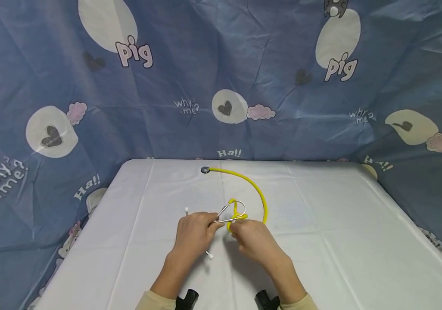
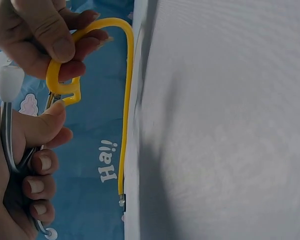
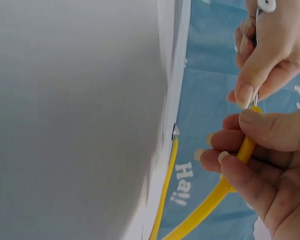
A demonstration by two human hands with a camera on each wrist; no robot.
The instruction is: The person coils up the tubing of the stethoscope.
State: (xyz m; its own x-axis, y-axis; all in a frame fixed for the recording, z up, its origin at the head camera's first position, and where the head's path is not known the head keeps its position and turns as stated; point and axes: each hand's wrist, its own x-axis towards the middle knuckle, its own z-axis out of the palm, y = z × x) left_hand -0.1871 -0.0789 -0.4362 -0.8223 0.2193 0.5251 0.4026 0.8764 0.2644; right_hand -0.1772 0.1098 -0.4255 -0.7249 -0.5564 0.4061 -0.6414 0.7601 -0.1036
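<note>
A stethoscope with yellow tubing (image 1: 261, 196) is between my hands, close over the white table. My left hand (image 1: 194, 234) grips its metal ear tubes (image 2: 6, 132), with the thumb lying along them. A white ear tip (image 1: 186, 209) sticks out beyond that hand, and another ear tip (image 1: 211, 257) shows below it. My right hand (image 1: 256, 241) pinches the yellow tubing between thumb and fingers, right by the metal end. Near the fingertips the yellow tube bends around the curved metal (image 1: 244, 209). At the tubing's far end lies the dark, round chest piece (image 1: 205, 170).
The white-covered table (image 1: 333, 206) shows fold creases. Behind it and at its sides hangs a blue printed cloth (image 1: 190, 64). Dark straps (image 1: 188, 299) sit at both wrists by the beige sleeves (image 1: 155, 301).
</note>
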